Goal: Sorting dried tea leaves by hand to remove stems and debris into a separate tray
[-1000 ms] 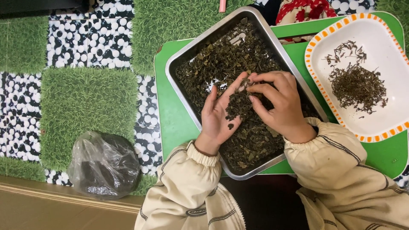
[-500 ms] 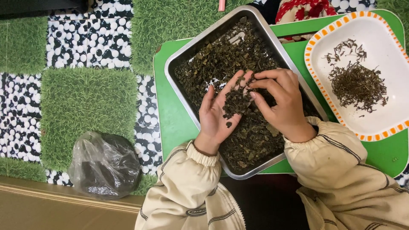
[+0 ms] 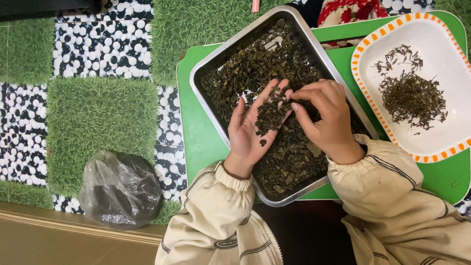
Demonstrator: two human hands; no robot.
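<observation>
A metal tray (image 3: 212, 105) full of dark dried leaves (image 3: 255, 68) rests on a green board (image 3: 196, 142). My left hand (image 3: 250, 130) lies palm up over the tray with a small heap of leaves on its fingers. My right hand (image 3: 326, 118) is curled beside it, fingertips pinching at that heap. Both arms wear cream sleeves. To the right stands a white plate with an orange rim (image 3: 373, 113), holding a pile of thin dark stems (image 3: 412, 98).
A crumpled clear plastic bag (image 3: 120, 189) lies on the floor at lower left. The floor is a mat of green grass squares (image 3: 100, 125) and black-and-white pebble squares. Red patterned cloth (image 3: 351, 10) shows behind the tray.
My left hand has turned more palm up and now carries a heap of leaves. My right hand's fingertips have closed onto that heap.
</observation>
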